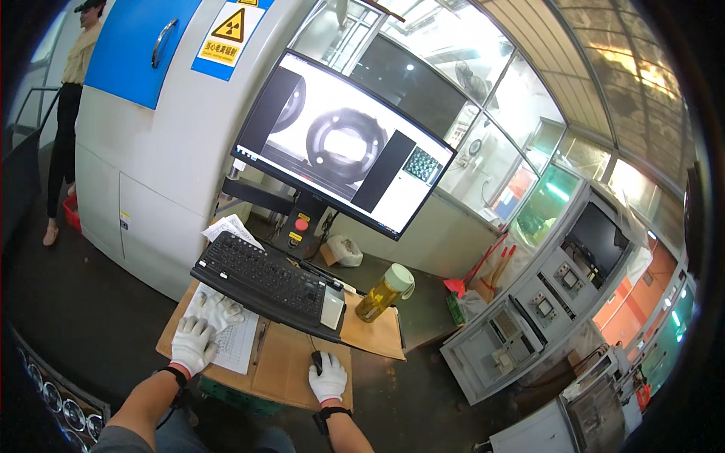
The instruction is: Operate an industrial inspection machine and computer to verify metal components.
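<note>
White work gloves cover both my hands. My left hand [193, 346] lies open on printed sheets [239, 347] at the left of a cardboard-topped desk [283, 362], its fingers stretched toward a loose white glove [215, 309]. Under my right hand [328, 381] is a black computer mouse [316, 362], gripped on the cardboard. A pen [260, 340] rests between the hands, beside the sheets. Beyond them a black keyboard [264, 279] sits on a raised tray. The monitor [340, 143] above it displays a grey picture of a ring-shaped, wheel-like part.
A bottle [384, 293] of yellowish drink stands right of the keyboard. Behind it is a red button [301, 225] on a black box. A large cabinet [166, 143] with a blue door rises at left, near another person [72, 106]. Grey control console [536, 302] at right; shiny round parts [72, 414] lower left.
</note>
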A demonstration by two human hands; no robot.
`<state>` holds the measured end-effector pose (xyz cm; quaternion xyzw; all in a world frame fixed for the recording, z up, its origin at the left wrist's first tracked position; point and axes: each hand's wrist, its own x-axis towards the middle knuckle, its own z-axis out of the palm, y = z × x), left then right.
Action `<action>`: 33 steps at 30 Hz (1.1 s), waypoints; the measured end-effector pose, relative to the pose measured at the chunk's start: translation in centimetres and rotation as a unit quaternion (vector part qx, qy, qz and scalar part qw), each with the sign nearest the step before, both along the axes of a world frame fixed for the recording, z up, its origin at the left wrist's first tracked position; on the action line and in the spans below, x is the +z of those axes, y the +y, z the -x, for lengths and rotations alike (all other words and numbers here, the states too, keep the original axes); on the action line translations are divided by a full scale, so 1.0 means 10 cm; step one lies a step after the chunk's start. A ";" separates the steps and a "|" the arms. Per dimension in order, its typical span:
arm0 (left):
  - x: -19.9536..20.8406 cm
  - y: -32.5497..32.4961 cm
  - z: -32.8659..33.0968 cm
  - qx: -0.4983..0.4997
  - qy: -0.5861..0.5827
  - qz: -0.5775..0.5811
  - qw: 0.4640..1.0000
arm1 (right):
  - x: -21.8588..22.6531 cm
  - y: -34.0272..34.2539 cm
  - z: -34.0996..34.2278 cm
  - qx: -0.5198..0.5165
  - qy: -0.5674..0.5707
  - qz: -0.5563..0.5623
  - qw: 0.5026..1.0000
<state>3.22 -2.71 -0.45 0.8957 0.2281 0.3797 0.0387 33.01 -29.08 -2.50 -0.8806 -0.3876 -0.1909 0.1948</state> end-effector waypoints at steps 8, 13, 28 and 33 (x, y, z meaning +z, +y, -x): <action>-0.02 0.00 -0.01 0.003 -0.001 -0.008 1.000 | 0.04 -0.01 0.01 -0.006 -0.013 0.013 1.000; -0.03 0.02 -0.02 0.001 -0.003 -0.012 1.000 | 0.07 0.01 0.04 -0.010 -0.007 0.005 1.000; 0.06 -0.02 -0.02 -0.008 -0.004 -0.006 1.000 | 0.05 -0.01 0.01 -0.006 -0.004 0.004 1.000; 0.07 -0.01 -0.04 -0.017 -0.009 -0.025 1.000 | 0.07 -0.02 0.03 0.008 0.019 0.000 1.000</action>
